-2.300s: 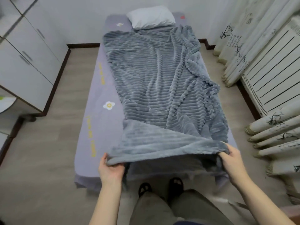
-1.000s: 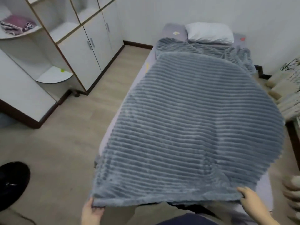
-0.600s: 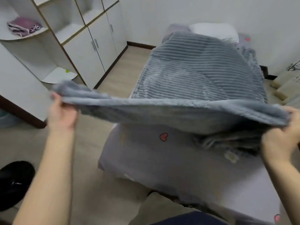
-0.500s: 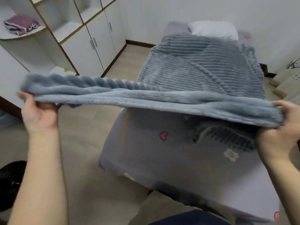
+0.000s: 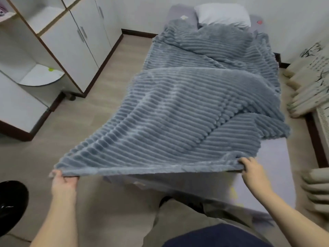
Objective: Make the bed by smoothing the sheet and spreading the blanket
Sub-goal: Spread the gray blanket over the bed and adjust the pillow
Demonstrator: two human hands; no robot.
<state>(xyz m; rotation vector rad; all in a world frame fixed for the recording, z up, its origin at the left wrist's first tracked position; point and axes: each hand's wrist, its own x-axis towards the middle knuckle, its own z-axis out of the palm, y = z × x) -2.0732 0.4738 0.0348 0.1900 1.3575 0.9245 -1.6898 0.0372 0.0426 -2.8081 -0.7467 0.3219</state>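
Note:
A grey ribbed blanket [image 5: 187, 113] lies stretched along the bed, billowed in the middle and creased near the pillow. My left hand [image 5: 63, 182] grips its near left corner, held out past the bed's left side over the floor. My right hand [image 5: 252, 171] grips the near edge further right, above the lilac sheet [image 5: 277, 168]. The sheet shows bare at the foot and right of the bed. A white pillow [image 5: 222, 15] lies at the head.
White cupboards with open shelves [image 5: 58, 41] stand along the left wall. A black round object [image 5: 10, 205] sits on the floor at my left. Patterned curtains [image 5: 309, 82] bunch on the right. My legs stand at the bed's foot.
Both hands have come down from chest height, and the raised blanket edge has dropped toward the foot of the bed. The blanket has spread out over the sheet.

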